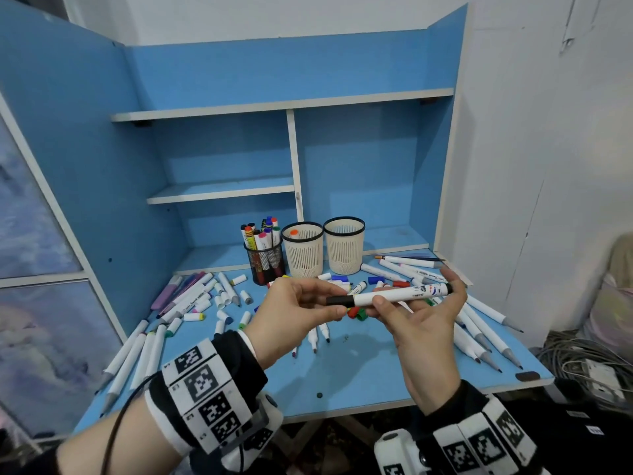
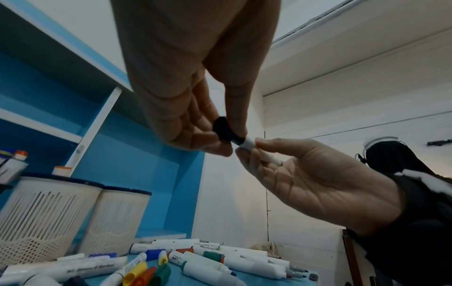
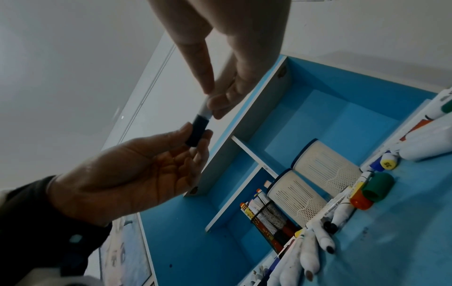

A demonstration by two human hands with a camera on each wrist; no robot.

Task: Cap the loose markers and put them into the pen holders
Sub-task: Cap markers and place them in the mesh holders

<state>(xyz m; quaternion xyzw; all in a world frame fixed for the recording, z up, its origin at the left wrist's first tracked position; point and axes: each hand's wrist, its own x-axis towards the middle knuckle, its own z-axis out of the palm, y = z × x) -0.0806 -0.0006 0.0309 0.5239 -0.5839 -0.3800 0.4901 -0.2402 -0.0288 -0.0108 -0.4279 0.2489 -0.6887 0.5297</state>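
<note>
Surface (image 1: 359,378) blue, strewn with loose markers (image 1: 191,296) and caps, three pen holders (image 1: 303,250) at back under shelves; white walls. Left hand (image 1: 294,313) pinches black cap (image 1: 337,301); right hand (image 1: 424,317) pinches white marker (image 1: 400,294), held level above surface.

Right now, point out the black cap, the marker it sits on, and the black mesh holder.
black cap (image 1: 337,300), head view, middle of the cap.
marker (image 1: 394,295), head view, white barrel.
black mesh holder (image 1: 265,265), head view, front wall.
</note>
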